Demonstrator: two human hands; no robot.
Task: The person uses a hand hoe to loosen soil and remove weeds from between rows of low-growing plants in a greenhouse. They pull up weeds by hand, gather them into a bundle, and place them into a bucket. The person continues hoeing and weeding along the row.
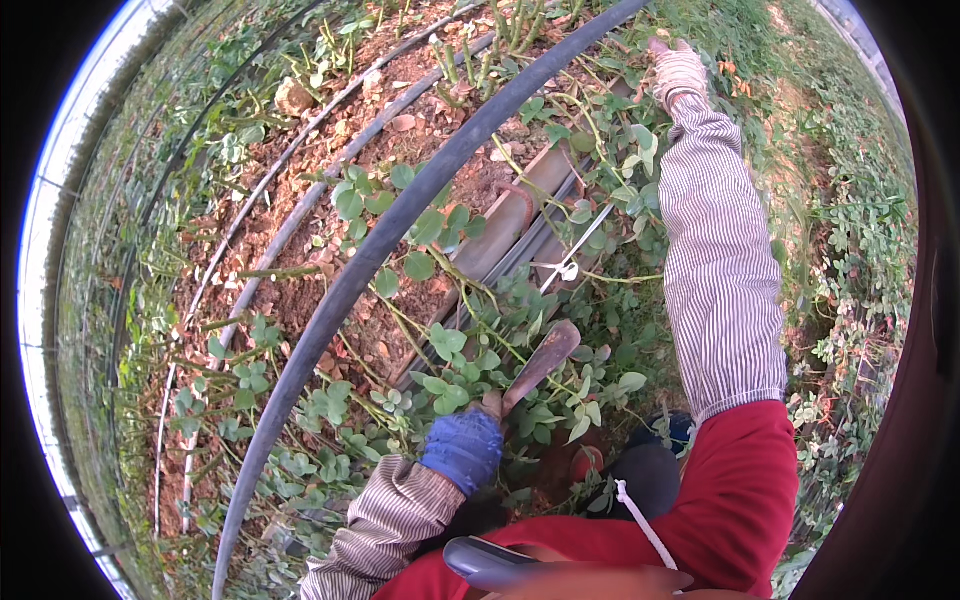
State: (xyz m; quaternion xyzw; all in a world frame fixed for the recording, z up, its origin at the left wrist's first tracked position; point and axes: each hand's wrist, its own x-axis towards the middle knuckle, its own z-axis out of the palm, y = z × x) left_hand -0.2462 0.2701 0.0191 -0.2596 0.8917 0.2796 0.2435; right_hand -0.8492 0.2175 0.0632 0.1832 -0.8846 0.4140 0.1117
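My left hand (461, 450), in a blue glove, is closed around a hand tool (544, 364) near the bottom centre. The tool's flat, worn brown end points up and right among green leaves; its exact kind is unclear. At the far end of my outstretched right arm, my right hand (679, 71) wears a pale, dirty glove. It is among the foliage at the top right, with its fingertips small and partly merged with the leaves, so I cannot tell if it grips anything. Leafy, rose-like stems (480, 345) spread between the two hands.
A thick dark hose (360, 266) arches across the bed in front of me. Thinner pipes (307, 199) run over reddish soil (300, 300) with cut stems. A bed-edge board (495, 232) and a knotted white string (566, 270) lie among the plants. A stone (292, 97) sits farther off.
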